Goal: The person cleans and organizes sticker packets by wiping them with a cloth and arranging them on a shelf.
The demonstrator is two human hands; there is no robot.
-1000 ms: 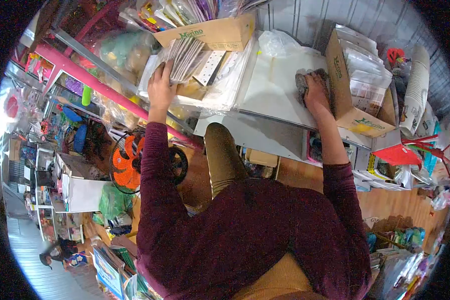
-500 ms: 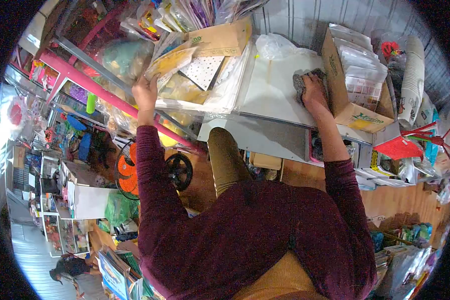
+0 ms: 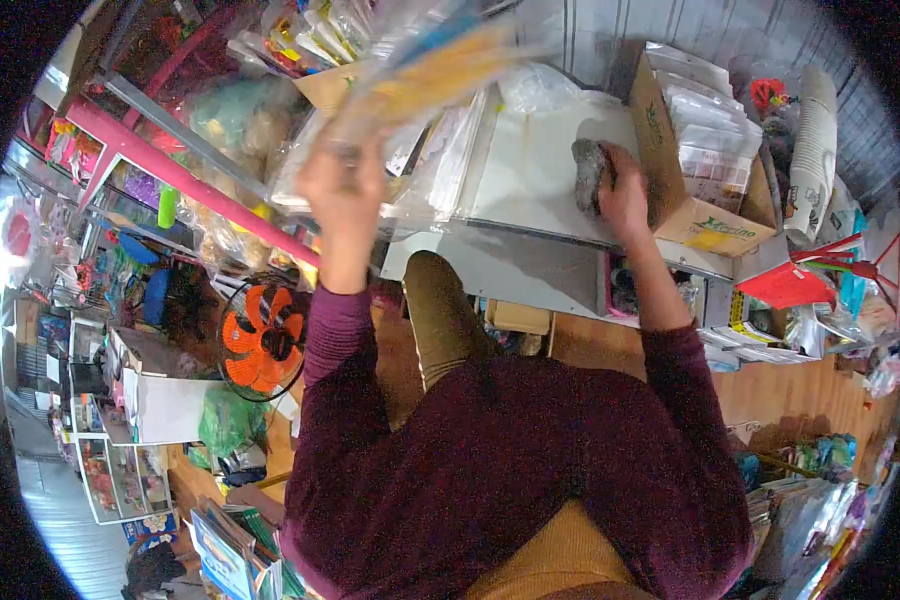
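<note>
My left hand (image 3: 345,190), smeared by motion, is closed on the near end of a flat yellow and blue plastic packet (image 3: 445,72). The packet is raised over the stacked papers and is too blurred to read. My right hand (image 3: 623,192) grips a crumpled grey cloth (image 3: 588,175), which rests against the white shelf top (image 3: 525,165). Just to the right of that hand stands a cardboard box (image 3: 660,150) filled with white packets (image 3: 715,135).
A clear plastic bag (image 3: 540,90) lies at the back of the shelf. White cups (image 3: 813,150) are stacked at the right. Pink and grey rails (image 3: 200,200) run along the left, above an orange fan (image 3: 262,340). My knee (image 3: 440,300) is close to the shelf front.
My left hand has lifted the packet from the papers and swung it up and to the right. My right hand and the cloth have shifted slightly left on the shelf.
</note>
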